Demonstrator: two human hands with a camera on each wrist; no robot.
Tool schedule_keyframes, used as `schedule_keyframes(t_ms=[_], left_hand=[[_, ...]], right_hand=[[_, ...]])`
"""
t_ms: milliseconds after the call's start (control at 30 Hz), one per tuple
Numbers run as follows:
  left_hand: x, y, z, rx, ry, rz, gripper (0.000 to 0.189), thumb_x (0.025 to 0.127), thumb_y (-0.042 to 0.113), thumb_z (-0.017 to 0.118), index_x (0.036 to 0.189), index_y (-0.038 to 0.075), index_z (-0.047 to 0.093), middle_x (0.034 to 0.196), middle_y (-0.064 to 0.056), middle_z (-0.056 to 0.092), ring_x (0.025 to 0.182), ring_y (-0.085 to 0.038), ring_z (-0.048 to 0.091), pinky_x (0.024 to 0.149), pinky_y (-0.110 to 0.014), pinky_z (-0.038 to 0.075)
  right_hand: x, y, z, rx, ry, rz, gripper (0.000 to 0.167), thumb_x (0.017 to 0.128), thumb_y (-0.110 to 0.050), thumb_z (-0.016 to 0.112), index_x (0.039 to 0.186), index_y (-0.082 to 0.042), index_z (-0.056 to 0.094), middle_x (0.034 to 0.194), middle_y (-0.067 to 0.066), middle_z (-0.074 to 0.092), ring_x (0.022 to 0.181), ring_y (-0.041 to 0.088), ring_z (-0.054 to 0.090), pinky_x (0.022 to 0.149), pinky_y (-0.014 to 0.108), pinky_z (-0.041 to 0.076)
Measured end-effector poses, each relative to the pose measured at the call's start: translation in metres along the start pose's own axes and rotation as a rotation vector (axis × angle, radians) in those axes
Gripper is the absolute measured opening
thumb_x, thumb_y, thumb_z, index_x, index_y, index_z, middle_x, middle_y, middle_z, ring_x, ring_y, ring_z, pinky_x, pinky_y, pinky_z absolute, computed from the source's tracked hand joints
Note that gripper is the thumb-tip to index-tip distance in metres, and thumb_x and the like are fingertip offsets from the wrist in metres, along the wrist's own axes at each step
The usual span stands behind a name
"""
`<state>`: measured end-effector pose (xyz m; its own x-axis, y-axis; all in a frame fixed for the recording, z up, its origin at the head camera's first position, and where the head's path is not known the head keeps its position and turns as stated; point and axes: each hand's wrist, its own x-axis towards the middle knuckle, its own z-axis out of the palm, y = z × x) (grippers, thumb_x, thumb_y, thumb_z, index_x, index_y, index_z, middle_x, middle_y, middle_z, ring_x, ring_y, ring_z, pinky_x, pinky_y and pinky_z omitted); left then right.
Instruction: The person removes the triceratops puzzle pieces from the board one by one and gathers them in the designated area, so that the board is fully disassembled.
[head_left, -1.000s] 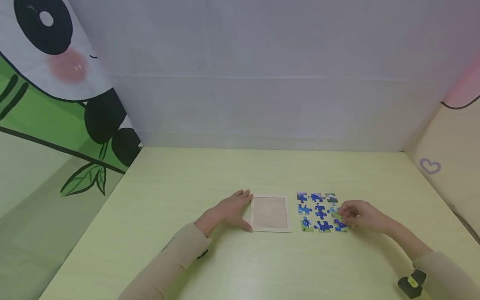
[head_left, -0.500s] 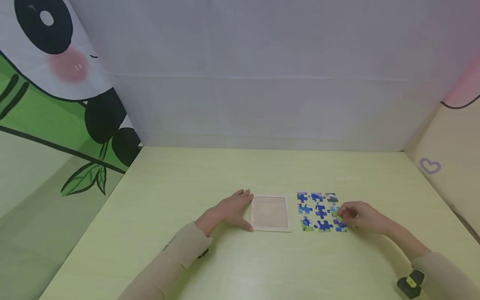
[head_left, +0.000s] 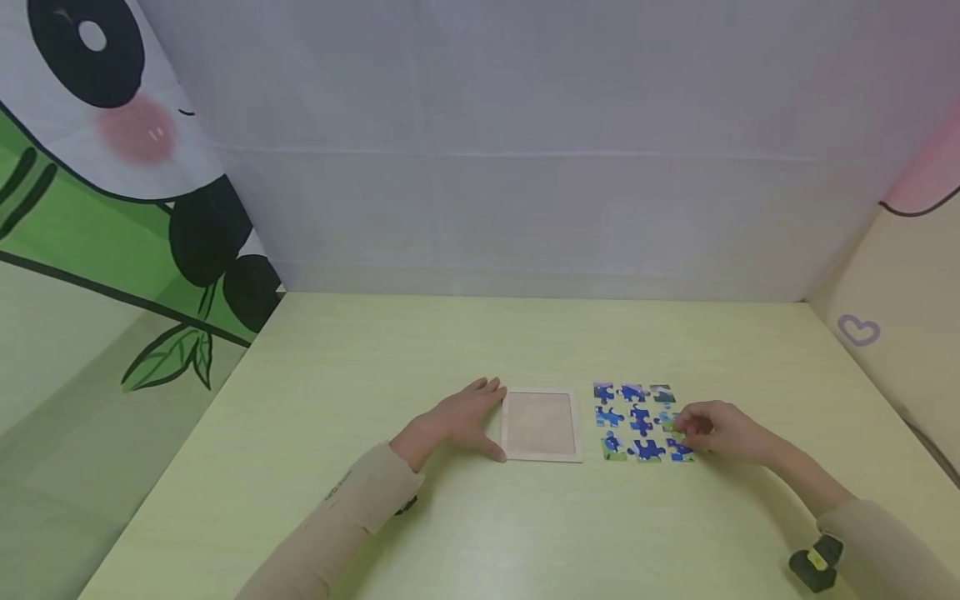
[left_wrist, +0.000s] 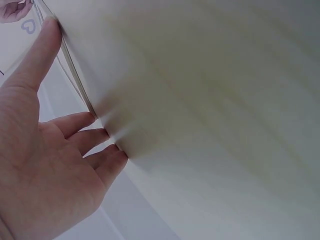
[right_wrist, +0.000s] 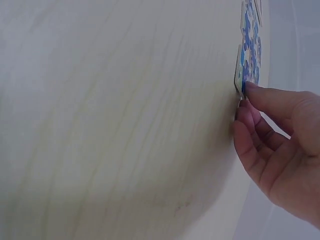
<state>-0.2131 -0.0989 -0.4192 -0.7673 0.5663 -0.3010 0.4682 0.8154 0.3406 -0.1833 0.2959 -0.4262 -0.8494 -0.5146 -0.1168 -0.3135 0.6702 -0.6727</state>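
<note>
My left hand [head_left: 465,421] has its fingers and thumb spread along the left side of a square, pale wooden puzzle tray [head_left: 538,423]; the fingertips touch its edge. To the tray's right, several blue and green jigsaw puzzle pieces [head_left: 641,421] lie in a loose grid. My right hand [head_left: 723,429] is at the grid's right side, fingers curled. In the right wrist view its thumb [right_wrist: 270,100] and fingertips pinch the edge of a puzzle piece [right_wrist: 244,86] low over the table, partly hidden by the fingers.
Everything lies on a pale wood-grain table [head_left: 420,342]. A white sheet [head_left: 525,208] hangs behind it, a cartoon-printed cloth [head_left: 142,242] is at the left, and a beige panel with a heart [head_left: 858,330] stands at the right.
My right wrist has edged slightly left while its fingertips stay at the same edge of the grid. The left hand, tray and other pieces keep their places.
</note>
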Motion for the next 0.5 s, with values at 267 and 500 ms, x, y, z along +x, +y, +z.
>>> schedule_keyframes(t_ms=[267,500], left_hand=[[-0.0008,0.0005,0.0003,-0.009,-0.006,0.004,0.100,0.068,0.050,0.074,0.143,0.006,0.024,0.150,-0.011,0.016,0.138,-0.028,0.011,0.108,-0.045,0.025],[0.0001,-0.0002,-0.0002,-0.002,-0.008,0.004,0.100,0.069,0.050,0.073,0.143,0.005,0.024,0.150,-0.011,0.016,0.138,-0.028,0.010,0.109,-0.043,0.023]], right_hand=[[-0.0008,-0.0013,0.0001,0.003,-0.003,0.019,0.014,0.079,-0.003,0.066,0.092,0.000,0.061,0.074,-0.002,0.055,0.066,0.004,0.045,0.056,0.019,0.042],[-0.0006,-0.0032,-0.0043,0.019,0.004,0.034,0.014,0.081,-0.001,0.061,0.094,0.001,0.062,0.081,0.002,0.061,0.067,0.006,0.051,0.056,0.021,0.047]])
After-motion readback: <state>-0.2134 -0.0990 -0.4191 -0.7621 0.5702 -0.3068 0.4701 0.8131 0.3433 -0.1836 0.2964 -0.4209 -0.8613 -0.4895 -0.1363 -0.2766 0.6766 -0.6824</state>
